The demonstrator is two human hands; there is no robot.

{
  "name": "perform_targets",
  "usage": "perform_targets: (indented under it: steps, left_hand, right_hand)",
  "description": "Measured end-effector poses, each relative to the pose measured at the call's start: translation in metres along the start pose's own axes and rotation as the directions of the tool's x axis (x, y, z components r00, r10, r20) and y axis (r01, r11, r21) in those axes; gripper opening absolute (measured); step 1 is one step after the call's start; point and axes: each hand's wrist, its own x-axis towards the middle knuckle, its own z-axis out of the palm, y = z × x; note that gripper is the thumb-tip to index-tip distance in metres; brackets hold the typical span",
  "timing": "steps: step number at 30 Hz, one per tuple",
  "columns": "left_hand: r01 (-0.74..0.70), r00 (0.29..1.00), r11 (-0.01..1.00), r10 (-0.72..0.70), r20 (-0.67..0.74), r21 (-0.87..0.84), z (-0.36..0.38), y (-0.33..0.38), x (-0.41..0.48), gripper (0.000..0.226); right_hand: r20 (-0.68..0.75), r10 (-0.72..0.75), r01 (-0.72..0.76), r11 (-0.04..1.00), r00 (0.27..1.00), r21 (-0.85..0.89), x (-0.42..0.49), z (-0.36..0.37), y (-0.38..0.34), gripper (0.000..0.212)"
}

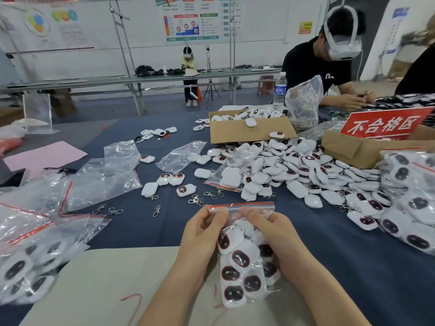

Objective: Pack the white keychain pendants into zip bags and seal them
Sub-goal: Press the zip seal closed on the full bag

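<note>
as left hand (202, 232) and right hand (276, 235) fingers pinch zip bag (257, 208) top, pendants (240, 258) inside

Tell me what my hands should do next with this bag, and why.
Probably slide the left hand and right hand apart along the red zip strip, pressing it shut. Both pinch the bag just under that strip, and it looks full of pendants.

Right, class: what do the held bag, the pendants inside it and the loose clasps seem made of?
Zip bag: thin clear plastic film, glossy; it crinkles and shows its contents. Pendants: probably hard moulded plastic, smooth white shell, dark glossy inset. Clasps: likely metal, silvery and shiny.
</note>
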Motion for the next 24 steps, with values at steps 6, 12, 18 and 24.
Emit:
perform_targets:
  steps: [6,12,18,24]
  left_hand:
    - [0.009,0.999,0.998,-0.012,0.051,0.057,0.0002,0.0033,-0.0031,0.015]
    - [0.010,1.000,0.996,-0.011,0.009,0.086,0.0035,0.0056,-0.0044,0.011]
    - [0.025,1.000,0.995,-0.026,0.009,0.093,0.0038,0.0084,-0.0060,0.010]
    - [0.006,1.000,0.983,-0.004,-0.014,0.183,0.0047,0.0052,-0.0060,0.015]
  right_hand:
    - [0.025,-0.027,0.028,0.999,0.999,-0.023,-0.0024,0.0020,-0.0008,0.020]
    - [0.007,-0.026,0.026,0.998,1.000,-0.051,-0.0033,0.0033,-0.0018,0.016]
    - [0.013,-0.027,0.028,0.998,1.000,-0.062,-0.0017,0.0038,-0.0001,0.018]
    - [0.034,-0.034,0.037,0.995,0.999,-0.090,-0.0003,0.0020,0.0028,0.021]
